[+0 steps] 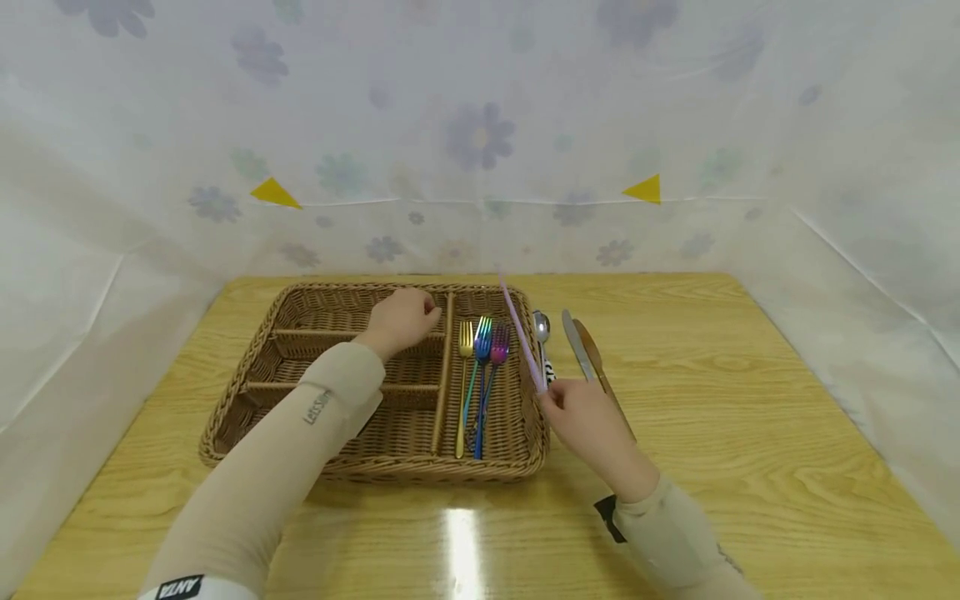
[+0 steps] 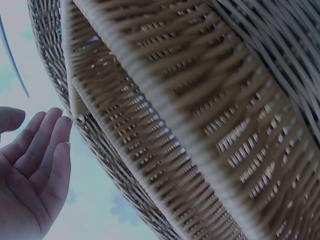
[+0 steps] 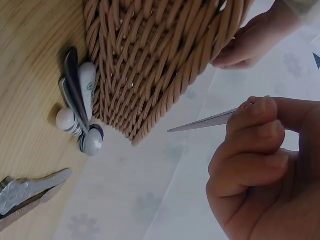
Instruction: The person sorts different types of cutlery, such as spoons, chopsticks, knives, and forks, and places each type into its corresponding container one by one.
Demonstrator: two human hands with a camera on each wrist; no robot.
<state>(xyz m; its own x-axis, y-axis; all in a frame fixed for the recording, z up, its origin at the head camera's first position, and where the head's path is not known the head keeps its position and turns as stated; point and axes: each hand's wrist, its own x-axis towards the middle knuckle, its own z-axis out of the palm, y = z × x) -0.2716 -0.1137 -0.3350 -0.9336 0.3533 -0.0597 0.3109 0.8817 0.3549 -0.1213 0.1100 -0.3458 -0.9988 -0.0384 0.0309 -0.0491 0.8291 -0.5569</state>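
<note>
My right hand (image 1: 592,417) pinches a thin lilac tapered utensil (image 1: 520,329) between thumb and fingers at its near end. Its point slants up and away over the right rim of the wicker basket (image 1: 542,433); whether it is a knife I cannot tell. In the right wrist view the utensil (image 3: 202,123) looks narrow and greyish. My left hand (image 1: 402,319) is above the basket's left compartments, beside the long divider. Its fingers (image 2: 47,142) are loosely bent in the left wrist view, holding nothing. Several forks (image 1: 482,342), gold, blue and purple, lie in the right compartment.
Against the basket's right side lie several spoons (image 1: 542,327), their handles partly hidden by the hand. Further right are a silver knife (image 1: 576,342) and a copper-brown utensil (image 1: 592,350). The wooden table (image 1: 712,400) meets a floral curtain (image 1: 480,217) at the back.
</note>
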